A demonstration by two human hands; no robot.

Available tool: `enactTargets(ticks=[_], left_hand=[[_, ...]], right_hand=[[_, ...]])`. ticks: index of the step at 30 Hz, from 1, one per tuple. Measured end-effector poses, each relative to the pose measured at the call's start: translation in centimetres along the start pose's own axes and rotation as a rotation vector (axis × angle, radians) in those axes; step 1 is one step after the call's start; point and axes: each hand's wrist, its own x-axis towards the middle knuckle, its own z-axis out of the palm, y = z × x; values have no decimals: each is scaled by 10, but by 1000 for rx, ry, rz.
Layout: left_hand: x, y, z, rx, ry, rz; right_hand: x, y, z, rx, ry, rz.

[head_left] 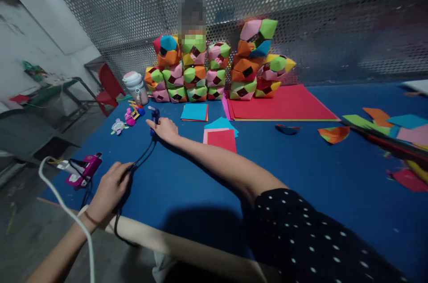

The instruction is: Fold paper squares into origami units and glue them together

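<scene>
My right hand (165,130) reaches far across the blue table and is closed on a small dark blue glue gun (154,116), which stands upright with a pale stick end at its top. From its lower end a black cord (143,154) runs back toward me. My left hand (112,187), near the front left edge, has its fingers closed around this cord. Close to the glue gun lie a small turtle figure (118,127) and a pink toy figure (130,116). A stack of blue paper squares (194,112) is to the right of my right hand.
Stacked woven paper balls (195,75) line the back by a perforated metal panel (321,20). A white jar (133,83) stands left of them. Large red sheets (281,104) and paper scraps (409,121) lie rightward. A magenta power strip (85,170) and white cable (72,214) are at left.
</scene>
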Motion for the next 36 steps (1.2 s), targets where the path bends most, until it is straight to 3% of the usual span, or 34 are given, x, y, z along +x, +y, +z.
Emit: enactTargets(ticks=[4,8,16,21,24,27,31,34,36], left_hand=[[-3,-22,7,230,-41,36],[-7,-20,13,355,-48,15],[3,6,6,338,-8,54],[28,39,14,241,124,222],[48,60,22,190,233,355],[68,79,30,164,303,488],[93,102,40,156,244,686],[111,118,50,166,132,802],[123,129,59,152,54,810]], right_hand=[[5,-8,18,-104,8,-14],[7,-9,26,-172,11,-38],[7,-10,22,-230,-21,-81],[-3,-10,12,-258,-51,-158],[-16,-4,-3,-292,-64,-265],[-31,12,-30,-340,-113,-466],[-56,52,-81,-423,-179,-715],[-73,91,-122,-477,-160,-757],[-82,117,-147,-512,-63,-748]])
